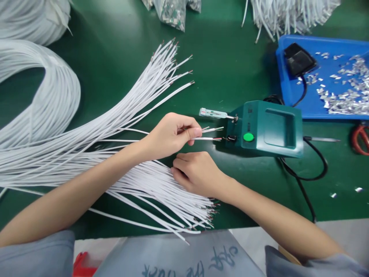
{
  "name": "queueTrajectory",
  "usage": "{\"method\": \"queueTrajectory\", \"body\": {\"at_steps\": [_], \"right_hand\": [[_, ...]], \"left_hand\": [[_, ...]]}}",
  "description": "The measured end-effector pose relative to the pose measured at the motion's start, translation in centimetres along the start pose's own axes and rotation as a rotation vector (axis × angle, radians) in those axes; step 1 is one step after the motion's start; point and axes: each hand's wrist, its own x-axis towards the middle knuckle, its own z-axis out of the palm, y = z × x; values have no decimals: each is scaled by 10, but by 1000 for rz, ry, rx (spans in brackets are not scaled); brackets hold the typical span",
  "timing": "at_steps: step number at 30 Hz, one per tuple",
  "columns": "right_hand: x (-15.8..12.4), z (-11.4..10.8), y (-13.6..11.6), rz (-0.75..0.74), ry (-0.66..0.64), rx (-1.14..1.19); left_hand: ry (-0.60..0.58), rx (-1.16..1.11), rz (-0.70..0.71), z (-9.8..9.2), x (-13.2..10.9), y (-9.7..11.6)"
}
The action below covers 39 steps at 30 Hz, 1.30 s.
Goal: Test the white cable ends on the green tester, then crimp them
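Note:
My left hand [175, 134] pinches white cables between thumb and fingers. Two ends show beyond the fingertips: one cable [205, 139] with red and dark wires, the other [211, 130] with thin bare-looking wires. The lower end reaches the small dark opening on the front of a green bench machine [259, 129] with a round green button. Just below, my right hand [198, 171] is closed over the edge of a loose cable bundle [164, 188]; its curled fingers hide whatever they grip. A second bundle [144, 84] fans out beyond my left hand.
Coiled white cable [57, 77] lies at left. A blue tray [317, 115] holds silvery scraps and a black block [300, 59]. Black cords [302, 188] run behind the machine. Red-handled scissors [360, 138] lie at right, plastic bags [171, 13] at the back.

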Motion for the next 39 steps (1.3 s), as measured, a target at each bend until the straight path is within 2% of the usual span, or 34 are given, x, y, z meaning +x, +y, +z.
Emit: {"method": "queueTrajectory", "body": {"at_steps": [8,18,20,21,24,26,29,31,34,39], "right_hand": [[-1,1,0,3,7,13],[1,2,2,-3,26,40],[0,3,0,19,116,105],[-2,3,-1,33,207,154],[-7,-4,-4,22,589,246],[-10,-11,-3,-15,824,164],[-8,-20,8,65,1027,19],[-3,-22,17,134,1036,13],[4,-22,27,163,954,-26],[6,-23,26,185,901,-132]], "left_hand": [[6,-21,-54,0,0,3],[90,-21,-42,1,-1,1],[94,-17,-37,1,-1,1],[97,-15,-36,1,-1,1],[106,-11,-33,0,-1,1],[104,-17,-30,0,-1,0],[108,-39,-33,1,-1,-2],[117,-47,-35,1,-1,-4],[128,-45,-40,2,-1,-6],[156,-77,-46,1,0,-7]]}}
